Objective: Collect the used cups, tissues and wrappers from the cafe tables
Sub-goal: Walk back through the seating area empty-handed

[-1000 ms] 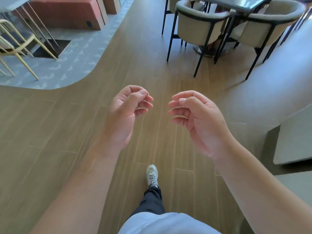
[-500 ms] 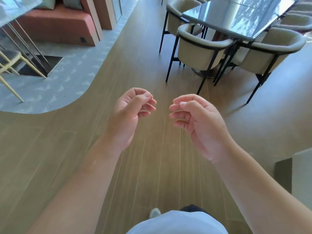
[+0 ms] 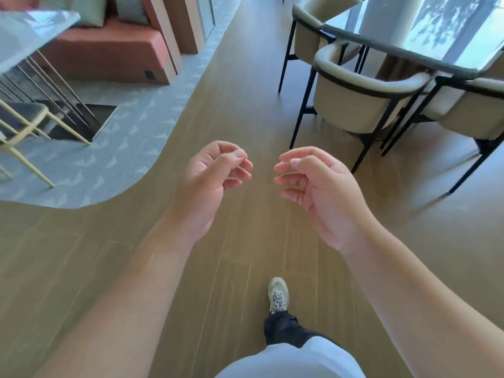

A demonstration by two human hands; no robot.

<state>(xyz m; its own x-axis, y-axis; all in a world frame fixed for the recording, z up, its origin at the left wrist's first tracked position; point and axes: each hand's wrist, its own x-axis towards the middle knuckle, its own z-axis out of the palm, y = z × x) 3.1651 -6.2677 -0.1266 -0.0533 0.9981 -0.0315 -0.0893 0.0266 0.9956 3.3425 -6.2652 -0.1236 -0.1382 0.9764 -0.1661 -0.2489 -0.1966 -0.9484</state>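
Walking entry: my shoe is forward again, table and chairs nearer. Left hand, right hand: fingers loosely curled, holding nothing. No rubbish visible yet.

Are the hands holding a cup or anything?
No. The left hand and the right hand are both empty, fingers loosely curled in the air above the wooden floor. No cup, tissue or wrapper is in either.

One head-worn camera is looking forward and steeply down — close over the raised forearms, taking in the brown wood-plank floor ahead.
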